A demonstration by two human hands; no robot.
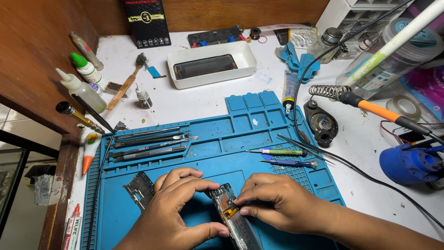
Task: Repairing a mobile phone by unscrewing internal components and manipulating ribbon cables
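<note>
Phone (233, 217), opened, slim and rectangular, circuit parts and an orange strip exposed: it lies on your blue ridged rubber mat (217, 134), near its front edge. Your left hand (173, 210) curls round it, thumb and forefinger pinching its sides. Your right hand (273, 203) presses its fingertips together on the upper end. Metal tweezers (148, 143) lie on the mat's left part, two screwdrivers (282, 157) right. Mat rests on a stained white bench (194, 99); a white tray (210, 65) sits behind.

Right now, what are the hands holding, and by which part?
Both hands grip an opened phone lying on the blue mat. The left hand pinches its left edge between thumb and fingers; the right hand presses fingertips on its upper right edge.
</note>
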